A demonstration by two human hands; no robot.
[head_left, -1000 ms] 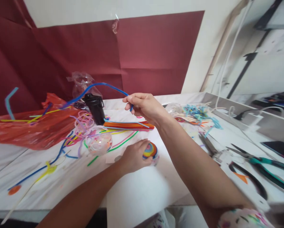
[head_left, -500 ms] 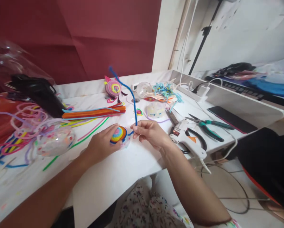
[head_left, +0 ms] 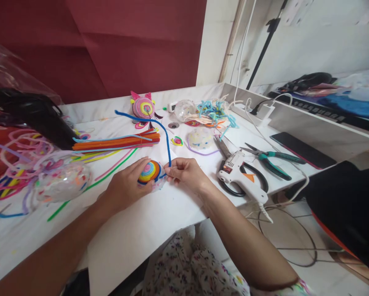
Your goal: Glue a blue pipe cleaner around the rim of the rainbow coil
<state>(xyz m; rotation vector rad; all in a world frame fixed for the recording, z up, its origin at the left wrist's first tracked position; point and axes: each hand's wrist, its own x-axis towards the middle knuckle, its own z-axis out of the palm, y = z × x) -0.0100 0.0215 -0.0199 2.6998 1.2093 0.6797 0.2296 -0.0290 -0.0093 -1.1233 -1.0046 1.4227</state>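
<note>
fingers [head_left: 135, 172] of left hand [head_left: 122, 187] clamped on one striped ball [head_left: 149, 172], right hand [head_left: 186, 174] pinching one blue pipe cleaner [head_left: 167, 142]

White, marbled worktop [head_left: 14, 230]: a white plastic glue gun [head_left: 238, 167] with an orange trigger lay near teal-handled metal pliers [head_left: 270, 160]. A dark, flat, rectangular phone [head_left: 301, 150] lay beyond the pliers, beside the low grey side panel [head_left: 310, 127]. A round pink figure [head_left: 139, 107] with pointed ears sat at the rear, before a creased maroon sheet [head_left: 141, 45] on the wall [head_left: 215, 49]. A black pole [head_left: 264, 51] stood behind the panel.
</note>
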